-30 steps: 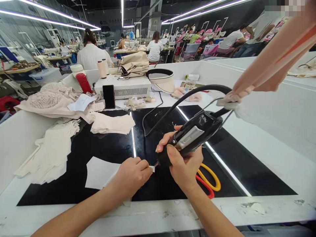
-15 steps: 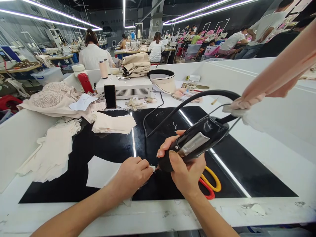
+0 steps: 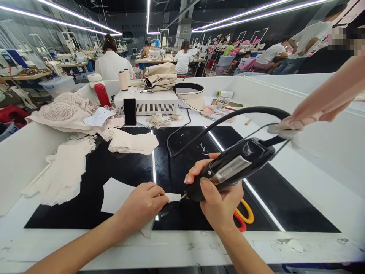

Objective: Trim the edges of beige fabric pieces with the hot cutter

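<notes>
My left hand [image 3: 144,205] is closed, with thumb and fingers pinching a narrow white strip [image 3: 173,197] just above the black mat. A larger white sheet [image 3: 115,194] lies left of that hand; whether it joins the strip is hidden under the hand. My right hand [image 3: 221,201] wraps round a black corded hand tool [image 3: 236,165] with a silver lever plate. Its thin metal tip [image 3: 184,196] points left and meets the strip's end. A pair of scissors [image 3: 248,213] with red and yellow handles lies partly hidden behind my right wrist.
The black mat [image 3: 128,171] covers the white table. Stacks of pale fabric pieces [image 3: 132,141] lie at left, near a phone [image 3: 130,111] and a white box [image 3: 154,102]. The tool's cable [image 3: 253,109] passes a hanging fabric-like tie [image 3: 319,97]. Co-workers sit beyond.
My left hand has shifted slightly left and the tool slightly right. More of the white strip now shows between my fingertips and the tool's tip. The view has turned a little.
</notes>
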Available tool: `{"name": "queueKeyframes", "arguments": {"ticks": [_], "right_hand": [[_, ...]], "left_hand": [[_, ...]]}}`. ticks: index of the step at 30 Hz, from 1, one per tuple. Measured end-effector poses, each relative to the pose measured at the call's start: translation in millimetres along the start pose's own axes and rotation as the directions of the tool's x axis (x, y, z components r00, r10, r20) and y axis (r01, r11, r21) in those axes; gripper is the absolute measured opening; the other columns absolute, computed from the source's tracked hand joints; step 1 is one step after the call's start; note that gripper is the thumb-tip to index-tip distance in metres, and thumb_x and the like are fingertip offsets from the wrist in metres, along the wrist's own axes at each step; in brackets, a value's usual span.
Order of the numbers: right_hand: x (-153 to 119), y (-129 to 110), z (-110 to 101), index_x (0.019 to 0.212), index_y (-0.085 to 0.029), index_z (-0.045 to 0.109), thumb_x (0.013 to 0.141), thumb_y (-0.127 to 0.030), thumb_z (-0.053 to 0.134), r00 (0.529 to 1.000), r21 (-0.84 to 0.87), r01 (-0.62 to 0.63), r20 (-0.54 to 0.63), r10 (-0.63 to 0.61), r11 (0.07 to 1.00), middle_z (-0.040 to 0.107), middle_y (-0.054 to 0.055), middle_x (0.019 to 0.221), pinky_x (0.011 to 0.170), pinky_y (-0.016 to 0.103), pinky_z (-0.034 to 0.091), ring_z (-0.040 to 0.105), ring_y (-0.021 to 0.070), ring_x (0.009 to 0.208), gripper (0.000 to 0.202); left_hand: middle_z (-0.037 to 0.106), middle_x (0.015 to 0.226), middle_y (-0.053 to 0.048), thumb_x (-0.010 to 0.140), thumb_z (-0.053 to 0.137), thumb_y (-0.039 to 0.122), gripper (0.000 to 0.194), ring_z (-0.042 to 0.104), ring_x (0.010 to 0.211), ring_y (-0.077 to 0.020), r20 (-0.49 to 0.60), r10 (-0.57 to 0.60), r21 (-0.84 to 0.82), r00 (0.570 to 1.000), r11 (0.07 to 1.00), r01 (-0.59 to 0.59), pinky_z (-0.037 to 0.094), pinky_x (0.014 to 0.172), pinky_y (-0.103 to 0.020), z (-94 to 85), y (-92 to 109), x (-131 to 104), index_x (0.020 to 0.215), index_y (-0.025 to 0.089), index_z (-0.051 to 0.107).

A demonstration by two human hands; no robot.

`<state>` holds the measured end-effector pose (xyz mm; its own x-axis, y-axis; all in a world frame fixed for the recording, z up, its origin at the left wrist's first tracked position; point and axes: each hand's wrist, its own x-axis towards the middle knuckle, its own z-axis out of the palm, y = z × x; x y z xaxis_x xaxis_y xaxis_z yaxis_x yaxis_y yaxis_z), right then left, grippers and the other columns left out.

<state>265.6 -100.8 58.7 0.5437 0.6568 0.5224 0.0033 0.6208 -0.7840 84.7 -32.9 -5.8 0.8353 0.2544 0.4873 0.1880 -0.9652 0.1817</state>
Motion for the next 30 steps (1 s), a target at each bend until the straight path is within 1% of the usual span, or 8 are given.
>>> {"name": "queueKeyframes", "arguments": {"ticks": [4,8,17,20,22,24,27,30], "right_hand": [[2,2,0,0.116,-0.029,0.063,0.087,-0.035,0.085,1.000,0.010,-0.007,0.007,0.007,1.000,0.070,-0.004,0.082,0.053,0.027,0.056,0.066,0.0134,0.059,0.037],[2,1,-2,0.116,-0.029,0.063,0.087,-0.035,0.084,1.000,0.000,-0.009,0.009,0.009,1.000,0.070,-0.004,0.082,0.052,0.027,0.056,0.066,0.0135,0.059,0.036],[-1,3,-3,0.118,-0.029,0.063,0.088,-0.026,0.081,1.000,0.026,-0.004,0.030,0.003,1.000,0.070,-0.005,0.083,0.055,0.026,0.057,0.067,0.0124,0.060,0.035],[-1,3,-1,0.117,-0.028,0.061,0.087,-0.023,0.079,1.000,0.012,-0.014,0.009,0.014,1.000,0.070,-0.005,0.082,0.054,0.026,0.057,0.066,0.0122,0.058,0.035],[-2,0,2,0.113,-0.028,0.060,0.085,-0.018,0.077,0.999,-0.013,-0.045,-0.023,0.045,0.999,0.069,-0.006,0.080,0.054,0.025,0.057,0.065,0.0113,0.056,0.035],[-3,-3,7,0.108,-0.029,0.057,0.081,-0.016,0.076,0.995,-0.034,-0.090,-0.042,0.088,0.995,0.068,-0.008,0.078,0.053,0.024,0.056,0.064,0.0106,0.055,0.035],[-3,-5,15,0.100,-0.028,0.052,0.078,-0.023,0.076,0.992,-0.046,-0.129,-0.024,0.128,0.991,0.067,-0.008,0.076,0.051,0.025,0.056,0.062,0.0113,0.053,0.033],[1,-2,17,0.091,-0.027,0.049,0.075,-0.027,0.076,0.992,-0.058,-0.120,-0.039,0.118,0.991,0.063,-0.008,0.072,0.051,0.025,0.054,0.059,0.0102,0.052,0.032]], "left_hand": [[0.072,0.093,-0.002,0.101,0.059,0.006,0.015,0.065,0.081,-0.0192,-0.018,0.009,-0.010,1.000,1.000,-0.009,0.055,0.073,-0.033,3.7,-1,0,0.099,0.016,0.070],[0.072,0.092,-0.002,0.101,0.060,0.006,0.014,0.065,0.080,-0.0195,-0.035,0.000,-0.016,0.999,1.000,0.000,0.054,0.071,-0.033,3.5,1,2,0.100,0.017,0.070],[0.072,0.092,-0.002,0.103,0.059,0.008,0.014,0.064,0.078,-0.0191,-0.030,-0.002,-0.008,1.000,1.000,0.001,0.054,0.070,-0.033,3.4,1,2,0.100,0.017,0.070],[0.072,0.093,-0.003,0.105,0.056,0.010,0.016,0.065,0.081,-0.0198,-0.024,0.007,-0.013,1.000,1.000,-0.007,0.055,0.072,-0.033,1.7,1,3,0.101,0.017,0.069],[0.072,0.093,-0.003,0.108,0.050,0.012,0.020,0.066,0.082,-0.0200,-0.029,0.019,-0.026,0.999,0.999,-0.020,0.055,0.073,-0.033,-0.2,2,2,0.102,0.017,0.069],[0.072,0.094,-0.004,0.111,0.044,0.016,0.026,0.067,0.082,-0.0200,-0.059,0.030,-0.036,0.998,0.999,-0.032,0.055,0.074,-0.034,-1.6,1,-2,0.104,0.017,0.068],[0.072,0.098,-0.005,0.114,0.038,0.019,0.030,0.068,0.086,-0.0195,-0.093,0.077,-0.050,0.993,0.995,-0.082,0.055,0.078,-0.034,0.1,-7,-9,0.108,0.017,0.068],[0.072,0.101,-0.004,0.114,0.040,0.020,0.029,0.068,0.088,-0.0183,-0.092,0.099,-0.058,0.991,0.993,-0.104,0.056,0.081,-0.032,2.7,-14,-11,0.111,0.019,0.068]]}}
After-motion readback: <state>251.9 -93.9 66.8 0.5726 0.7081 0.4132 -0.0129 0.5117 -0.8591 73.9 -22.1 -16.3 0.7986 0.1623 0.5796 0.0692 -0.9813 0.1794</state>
